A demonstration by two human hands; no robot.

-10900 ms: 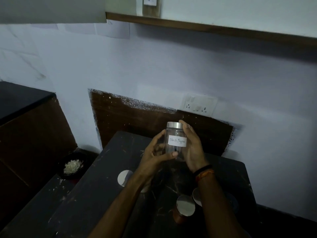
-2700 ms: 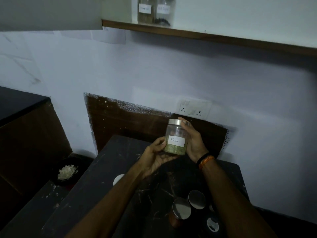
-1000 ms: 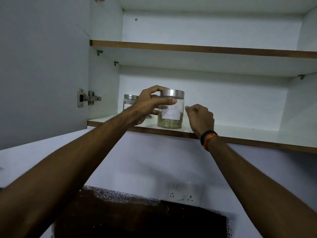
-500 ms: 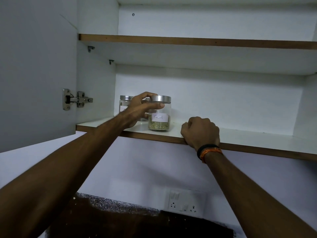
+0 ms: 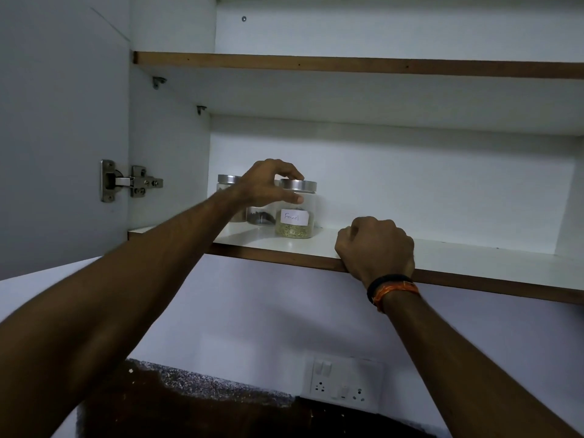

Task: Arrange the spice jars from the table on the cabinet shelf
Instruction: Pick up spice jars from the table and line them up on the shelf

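Note:
A clear glass jar labelled Fennel [image 5: 295,216], with a metal lid and greenish seeds, stands on the lower cabinet shelf [image 5: 458,257]. My left hand [image 5: 268,184] grips it at the lid and upper side. To its left stand two more metal-lidded jars: one with dark contents [image 5: 259,218], mostly hidden behind my hand, and another [image 5: 228,181] at the far left. My right hand [image 5: 376,245] is curled into a fist and rests on the shelf's front edge, right of the fennel jar. The table is out of view.
The cabinet door [image 5: 63,137] stands open at the left on a metal hinge [image 5: 131,181]. An upper shelf [image 5: 347,63] runs above. The lower shelf stretches bare to the right of my right hand. A wall socket [image 5: 343,385] sits below.
The fennel jar has gone from being held over the table to standing deeper on the lower shelf. My right hand let go of it and settled on the shelf edge.

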